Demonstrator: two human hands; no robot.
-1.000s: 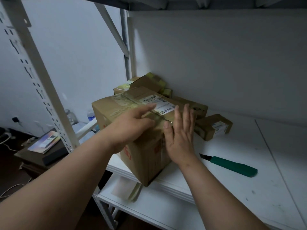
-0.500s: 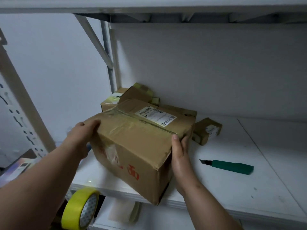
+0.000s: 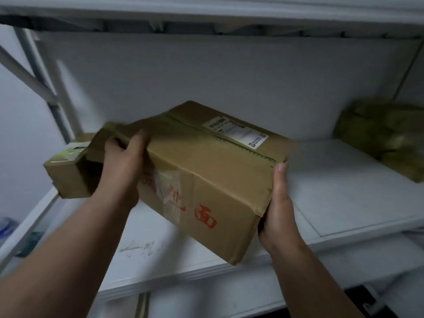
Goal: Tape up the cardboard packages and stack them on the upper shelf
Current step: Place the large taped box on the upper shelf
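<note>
— What do we see at the far left?

— A small cardboard box [image 3: 68, 173] with yellowish tape on its top sits at the left end of the white shelf [image 3: 339, 203], beside the rack's upright post [image 3: 46, 88]. Our left hand [image 3: 124, 161] is in front of it.

— And the grip of that hand?

— Fingers curled over the top left edge of the large cardboard package [image 3: 206, 180], thumb on its top face; we have firm hold of it.

— Where is the package itself?

— Held between both our hands, tilted, above the front of the shelf; whether its far edge touches the board we cannot tell. A white shipping label [image 3: 238, 131] lies on its top, clear tape and red characters [image 3: 204, 216] on the near side.

— The right hand?

— Our right hand [image 3: 280, 210] cups the right end, thumb upright along the corner; the fingers are hidden behind the box.

— Further right?

— A blurred bundle wrapped in yellowish tape [image 3: 385, 134] rests at the shelf's back right, well apart from the package.
</note>
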